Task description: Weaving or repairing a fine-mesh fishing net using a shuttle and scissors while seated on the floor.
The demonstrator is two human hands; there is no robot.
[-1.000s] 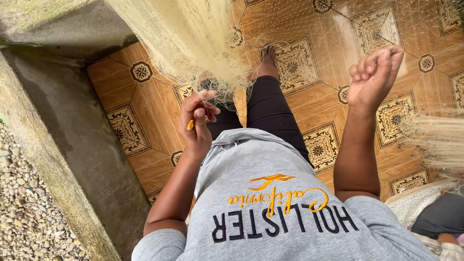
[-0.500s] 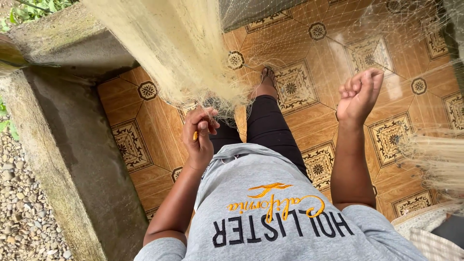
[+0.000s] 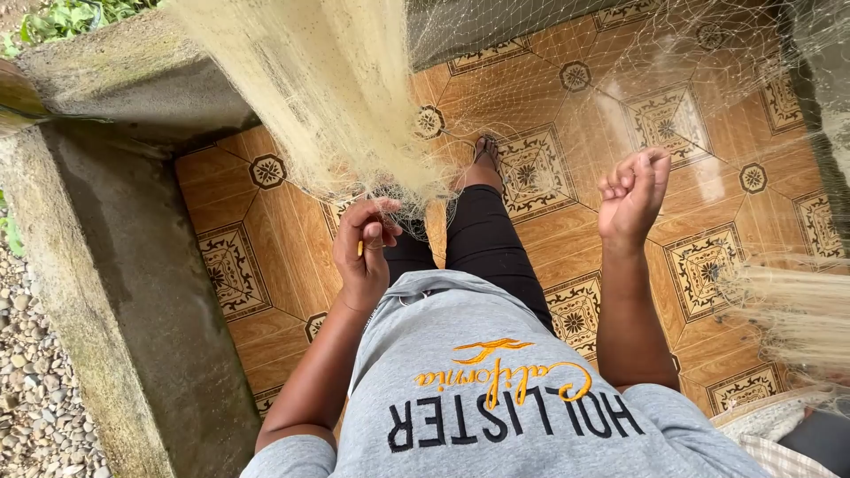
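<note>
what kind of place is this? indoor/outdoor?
Probably a tiled porch or veranda at the edge of a house, open to the outside. Patterned brown floor tiles end at a mossy concrete wall, with gravel and greenery beyond. A pale fishing net hangs by the left hand.

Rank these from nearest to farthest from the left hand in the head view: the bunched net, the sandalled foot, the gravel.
From the left hand:
1. Bunched net, touching the fingers, just above.
2. Sandalled foot, up and to the right on the tiles.
3. Gravel, far left beyond the concrete wall.
</note>
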